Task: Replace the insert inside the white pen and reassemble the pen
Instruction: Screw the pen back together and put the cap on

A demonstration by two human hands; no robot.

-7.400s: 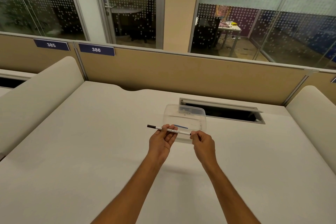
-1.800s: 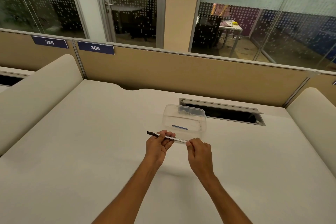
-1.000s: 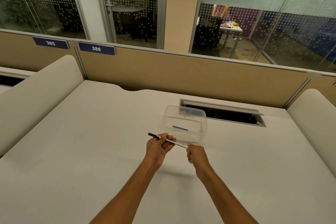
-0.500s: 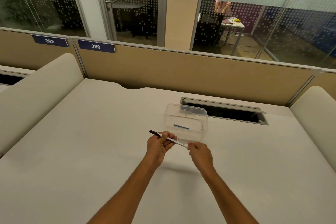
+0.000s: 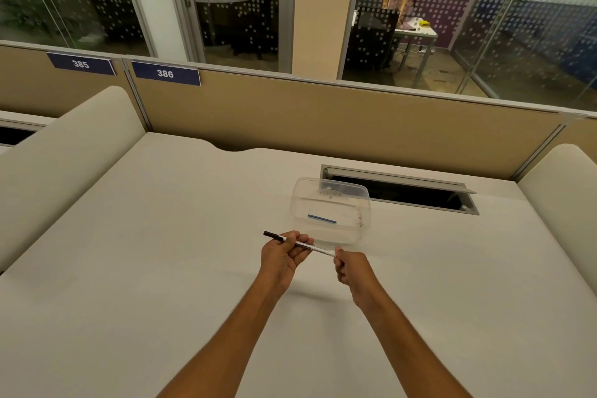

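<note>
The white pen [image 5: 318,249] with a dark cap end pointing left is held above the desk, tilted down to the right. My left hand [image 5: 282,258] grips its barrel near the dark end. My right hand [image 5: 350,268] pinches the pen's right end, which is hidden in the fingers. Behind the pen, a clear plastic container [image 5: 331,210] sits on the desk with a thin blue insert [image 5: 322,219] lying inside it.
The pale desk [image 5: 161,252] has an open cable slot [image 5: 400,192] behind the container. A tan partition [image 5: 323,116] runs along the back, and padded side dividers [image 5: 64,152] stand on the left and right.
The pen has sunk a little toward the desk since the earliest frame and now tilts down to the right. My right hand has shifted its pinch on the pen's right end.
</note>
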